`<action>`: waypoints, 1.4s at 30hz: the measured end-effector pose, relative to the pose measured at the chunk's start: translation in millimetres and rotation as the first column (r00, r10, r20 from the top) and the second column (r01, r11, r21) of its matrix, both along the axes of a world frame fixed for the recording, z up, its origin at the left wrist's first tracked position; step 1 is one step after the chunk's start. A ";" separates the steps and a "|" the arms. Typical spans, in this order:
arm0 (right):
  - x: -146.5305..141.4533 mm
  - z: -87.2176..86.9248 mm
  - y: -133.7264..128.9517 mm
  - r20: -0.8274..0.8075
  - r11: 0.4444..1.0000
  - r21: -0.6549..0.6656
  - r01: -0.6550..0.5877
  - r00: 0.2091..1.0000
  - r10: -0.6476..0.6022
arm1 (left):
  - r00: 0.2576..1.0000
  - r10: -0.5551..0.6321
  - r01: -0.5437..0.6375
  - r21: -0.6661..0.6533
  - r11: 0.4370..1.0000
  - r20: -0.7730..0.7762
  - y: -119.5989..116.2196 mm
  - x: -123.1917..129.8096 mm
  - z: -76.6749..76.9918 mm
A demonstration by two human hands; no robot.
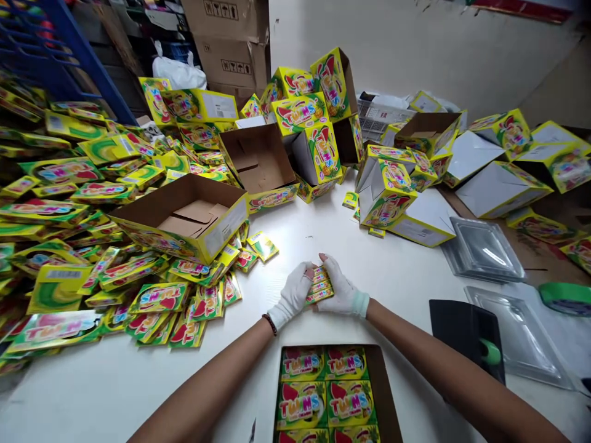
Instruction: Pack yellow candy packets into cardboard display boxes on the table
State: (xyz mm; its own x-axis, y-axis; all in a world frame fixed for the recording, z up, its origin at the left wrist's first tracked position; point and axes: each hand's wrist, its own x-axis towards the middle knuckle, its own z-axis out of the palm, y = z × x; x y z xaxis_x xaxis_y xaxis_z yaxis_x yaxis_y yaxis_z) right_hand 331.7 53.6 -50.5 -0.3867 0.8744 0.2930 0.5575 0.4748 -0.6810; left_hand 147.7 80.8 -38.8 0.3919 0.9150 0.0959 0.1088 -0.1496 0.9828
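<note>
Nearest the worker, from where I stood, an open carton (384, 394) sat on the white table (258, 381), with TWINS packs (302, 403) lying face up inside it in two columns. Just beyond it, over the table, the left hand (292, 296) and the right hand (340, 290), both in white gloves, met around a small bundle of packs (319, 284). The left had its fingers curled in over one side, and the right pressed the other side with its fingers partly bent; the gloves hid much of the bundle, but it looked like four or five packs with their edges turned up. To the right lay a black tape dispenser (462, 326), clear plastic trays (484, 249) and a green tape roll (566, 298). To the left spread a great heap of packs (60, 209), a second carton (224, 231) tilted on its near edge. Farther off, bright display boxes (323, 147) leaned and piled on one another, and behind them stood brown cardboard boxes (231, 61) against the pale wall (392, 49).
</note>
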 end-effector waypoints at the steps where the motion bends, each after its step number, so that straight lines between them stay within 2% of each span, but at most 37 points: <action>1: -2.7 1.4 -1.3 0.008 1.000 0.003 0.001 1.000 -0.001 | 1.000 0.018 -0.018 -0.012 1.000 0.025 -0.5 0.8 -2.6; 6: -7.8 15.8 -3.3 0.193 1.000 -0.007 -0.001 0.981 0.002 | 0.984 0.131 -0.125 -0.062 0.990 0.117 0.5 0.1 -9.7; 10: -11.9 33.2 11.0 0.352 0.997 -0.070 -0.040 0.934 0.062 | 0.962 0.203 -0.171 -0.180 0.969 0.180 7.9 6.9 -2.5; 13: -12.0 61.8 9.9 0.333 0.988 -0.140 0.059 0.943 -0.009 | 0.932 0.283 -0.210 -0.300 0.930 0.225 11.9 -0.7 7.1; 15: -7.2 92.0 -8.6 0.189 0.978 -0.166 0.130 0.977 -0.098 | 0.909 0.343 -0.244 -0.365 0.899 0.236 3.9 -19.2 13.8; 16: -3.8 108.7 -24.0 0.100 0.965 -0.221 0.142 0.987 -0.122 | 0.898 0.371 -0.261 -0.394 0.881 0.236 -5.4 -31.8 17.2; 18: 1.9 138.2 -63.7 -0.040 0.893 -0.448 0.053 0.996 -0.080 | 0.874 0.427 -0.287 -0.462 0.839 0.232 -36.1 -58.8 23.3; 20: 2.2 153.0 -107.2 -0.213 0.749 -0.649 -0.130 0.977 -0.015 | 0.855 0.463 -0.280 -0.544 0.791 0.234 -79.7 -81.0 27.7; 21: -0.5 153.4 -126.8 -0.262 0.665 -0.719 -0.201 0.965 0.009 | 0.853 0.465 -0.258 -0.583 0.770 0.237 -103.9 -88.5 29.0; 23: -11.5 143.4 -156.3 -0.258 0.518 -0.817 -0.253 0.964 0.064 | 0.855 0.455 -0.204 -0.646 0.735 0.248 -151.1 -95.6 30.9; 25: -26.6 129.0 -171.1 -0.175 0.426 -0.877 -0.222 0.974 0.147 | 0.858 0.428 -0.135 -0.680 0.721 0.283 -190.3 -95.6 33.4; 26: -34.3 123.5 -173.9 -0.125 0.411 -0.890 -0.197 0.973 0.194 | 0.859 0.404 -0.092 -0.683 0.725 0.314 -205.7 -94.4 35.3; 28: -48.4 119.1 -175.4 -0.010 0.445 -0.884 -0.141 0.959 0.284 | 0.864 0.340 -0.013 -0.658 0.753 0.371 -228.6 -92.3 39.8; 31: -66.9 122.5 -180.4 0.180 0.559 -0.827 -0.056 0.916 0.358 | 0.898 0.257 0.014 -0.607 0.794 0.356 -250.2 -91.8 44.1; 34: -84.4 123.7 -196.0 0.338 0.650 -0.758 0.053 0.885 0.322 | 0.961 0.200 -0.074 -0.519 0.852 0.191 -268.2 -91.6 42.2; 37: -95.7 120.3 -211.6 0.423 0.700 -0.704 0.121 0.862 0.277 | 0.991 0.134 -0.132 -0.376 0.917 -0.021 -278.6 -91.3 37.5; 39: -98.6 118.8 -216.0 0.432 0.696 -0.709 0.115 0.850 0.300 | 0.993 0.068 -0.091 -0.280 0.956 -0.093 -268.7 -96.0 35.8; 40: -99.1 118.9 -216.1 0.441 0.689 -0.716 0.114 0.839 0.319 | 0.990 0.064 -0.090 -0.208 0.974 -0.129 -256.2 -101.6 36.0; 41: -99.2 119.6 -215.3 0.456 0.682 -0.721 0.121 0.824 0.336 | 0.979 0.102 -0.122 -0.109 0.987 -0.178 -238.7 -110.0 37.1; 42: -99.1 120.8 -213.8 0.473 0.677 -0.725 0.130 0.808 0.351 | 0.952 0.187 -0.189 0.015 0.982 -0.241 -217.2 -121.1 39.2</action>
State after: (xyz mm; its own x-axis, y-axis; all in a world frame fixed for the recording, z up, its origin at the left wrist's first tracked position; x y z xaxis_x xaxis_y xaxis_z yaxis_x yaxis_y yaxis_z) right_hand 232.6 -160.2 70.4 -0.3671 0.6458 -0.6695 0.9034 0.0760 -0.4220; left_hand 26.6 -136.4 0.4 0.2229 0.9747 0.0128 0.3672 -0.0961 0.9252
